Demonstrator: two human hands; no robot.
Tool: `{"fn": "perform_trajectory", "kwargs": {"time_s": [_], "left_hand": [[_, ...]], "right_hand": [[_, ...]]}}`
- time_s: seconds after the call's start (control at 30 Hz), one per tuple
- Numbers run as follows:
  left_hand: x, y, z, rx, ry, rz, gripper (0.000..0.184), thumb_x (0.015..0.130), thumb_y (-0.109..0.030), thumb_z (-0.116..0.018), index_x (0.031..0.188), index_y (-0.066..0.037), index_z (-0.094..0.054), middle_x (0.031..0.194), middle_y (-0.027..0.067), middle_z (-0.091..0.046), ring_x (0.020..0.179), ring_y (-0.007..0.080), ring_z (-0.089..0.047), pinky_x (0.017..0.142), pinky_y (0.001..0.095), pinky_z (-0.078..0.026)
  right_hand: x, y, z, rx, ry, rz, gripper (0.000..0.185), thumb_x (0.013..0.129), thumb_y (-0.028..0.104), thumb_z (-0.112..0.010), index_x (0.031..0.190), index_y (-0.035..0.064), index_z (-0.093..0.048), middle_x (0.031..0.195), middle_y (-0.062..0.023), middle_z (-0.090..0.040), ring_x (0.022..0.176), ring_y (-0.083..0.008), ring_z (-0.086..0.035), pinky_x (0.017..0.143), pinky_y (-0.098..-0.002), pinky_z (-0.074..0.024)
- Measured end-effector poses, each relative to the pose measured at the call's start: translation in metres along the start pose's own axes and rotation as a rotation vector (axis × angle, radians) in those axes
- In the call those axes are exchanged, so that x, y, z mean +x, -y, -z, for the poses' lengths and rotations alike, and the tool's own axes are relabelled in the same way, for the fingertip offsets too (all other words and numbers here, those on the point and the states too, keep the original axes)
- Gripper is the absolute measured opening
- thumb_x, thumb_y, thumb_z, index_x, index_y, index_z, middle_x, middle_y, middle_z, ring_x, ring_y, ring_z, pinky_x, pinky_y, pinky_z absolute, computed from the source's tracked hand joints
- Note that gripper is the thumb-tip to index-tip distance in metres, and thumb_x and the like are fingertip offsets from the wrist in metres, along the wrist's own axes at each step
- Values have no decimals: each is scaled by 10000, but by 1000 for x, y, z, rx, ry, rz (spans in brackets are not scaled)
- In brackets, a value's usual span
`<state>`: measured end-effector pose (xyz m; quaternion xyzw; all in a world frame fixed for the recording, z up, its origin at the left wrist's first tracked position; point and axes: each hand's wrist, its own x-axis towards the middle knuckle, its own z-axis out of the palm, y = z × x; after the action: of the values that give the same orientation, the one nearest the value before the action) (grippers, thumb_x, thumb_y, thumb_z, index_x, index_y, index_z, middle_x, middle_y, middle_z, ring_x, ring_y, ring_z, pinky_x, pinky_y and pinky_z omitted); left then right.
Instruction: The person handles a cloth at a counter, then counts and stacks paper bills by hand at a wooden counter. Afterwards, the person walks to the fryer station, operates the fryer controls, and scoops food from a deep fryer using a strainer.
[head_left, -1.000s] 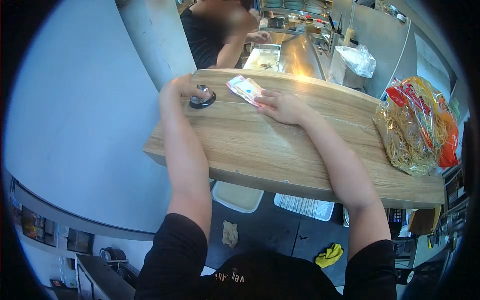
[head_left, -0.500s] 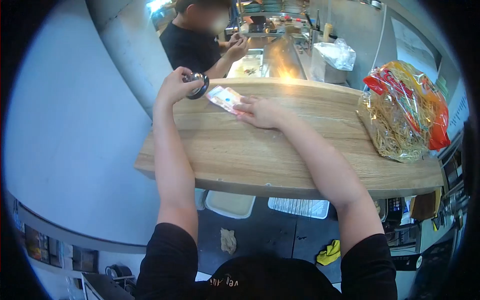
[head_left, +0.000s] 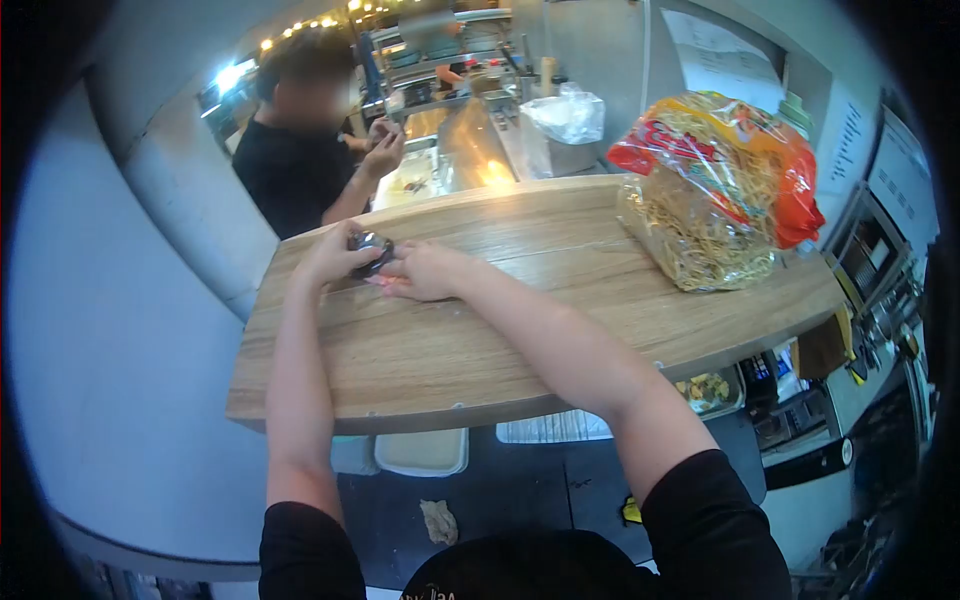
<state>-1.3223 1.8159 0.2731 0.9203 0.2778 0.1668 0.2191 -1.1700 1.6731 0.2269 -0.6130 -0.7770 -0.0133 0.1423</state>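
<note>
My left hand [head_left: 328, 258] is closed around a dark, glossy round object [head_left: 373, 243], low over the left part of the wooden counter [head_left: 480, 350]. What kind of object it is cannot be made out. Right beside it, my right hand [head_left: 428, 271] has its fingers bent together at a colourful printed slip of paper [head_left: 380, 283]. Only a pinkish edge of the slip shows; the hand and the round object hide the rest.
A big clear-and-red bag of dried noodles [head_left: 710, 215] stands on the counter's right side. Past the far edge, a person in black [head_left: 295, 170] works with raised hands. Pale trays [head_left: 423, 452] and a crumpled cloth [head_left: 438, 522] lie below the near edge.
The view has swung right, shifting the scene left. My left hand has brought the round object down over the paper, beside my right hand. The paper is now mostly covered.
</note>
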Motion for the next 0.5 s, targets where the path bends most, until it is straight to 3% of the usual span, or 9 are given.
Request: {"fn": "perform_trajectory", "kwargs": {"time_s": [0.1,0.17,0.23,0.3,0.37,0.4,0.43,0.47,0.5], "left_hand": [[-7,-9,4,90,50,-35,580,744,-361,-784,1140,-7,-550,1004,104,-638,911,179,-593,802,318,-482],[-2,-10,3,134,84,14,578,744,-337,-788,1145,-8,-533,1003,100,-637,905,181,-586,803,325,-479],[-2,-10,2,119,83,-2,559,739,-213,-793,1156,20,-502,967,111,-607,904,190,-583,811,332,-480],[7,9,1,148,113,-60,554,773,-244,-761,1173,27,-490,995,139,-618,923,224,-601,816,351,-480],[36,65,-11,66,51,-205,566,807,-288,-721,1217,14,-475,1083,184,-623,991,282,-613,832,381,-480],[50,83,-8,223,32,-232,589,834,-316,-687,1277,-5,-456,1173,223,-597,1071,328,-595,866,395,-474],[33,32,7,401,177,-196,614,850,-320,-669,1331,-15,-439,1225,231,-573,1137,335,-561,923,390,-449],[44,38,9,544,-70,-237,645,868,-369,-632,1366,-22,-412,1303,239,-502,1185,355,-520,964,414,-425],[55,45,10,672,-324,-237,678,886,-418,-595,1401,-28,-384,1381,246,-431,1232,376,-479,1006,437,-402]], "right_hand": [[0,0,4,347,-52,-93,548,805,454,-678,1186,71,-584,1118,-192,-617,1071,-334,-584,931,-416,-459],[-8,-4,14,361,-150,30,621,733,454,-751,1179,57,-581,1104,-186,-630,1021,-309,-615,904,-411,-472],[-26,6,46,222,-37,20,560,757,453,-719,1122,46,-598,1057,-168,-643,1018,-303,-607,899,-415,-468],[-39,2,47,-291,-488,53,487,761,419,-696,1056,40,-617,1001,-154,-633,1008,-312,-589,885,-411,-465],[-56,18,76,-284,-727,15,408,767,374,-665,1004,45,-621,960,-149,-603,980,-314,-568,872,-415,-456],[-83,38,76,-207,-954,6,373,766,343,-659,977,39,-615,950,-144,-593,955,-309,-567,849,-413,-457],[-113,66,62,-161,-1187,-14,338,765,313,-654,949,33,-609,941,-139,-582,929,-304,-565,827,-412,-459],[-164,102,46,-205,-1419,-30,251,799,259,-635,891,31,-587,882,-126,-564,859,-304,-554,784,-404,-460],[-222,141,30,-229,-1433,-68,206,827,224,-624,864,27,-574,855,-118,-552,806,-307,-540,721,-391,-457]]}}
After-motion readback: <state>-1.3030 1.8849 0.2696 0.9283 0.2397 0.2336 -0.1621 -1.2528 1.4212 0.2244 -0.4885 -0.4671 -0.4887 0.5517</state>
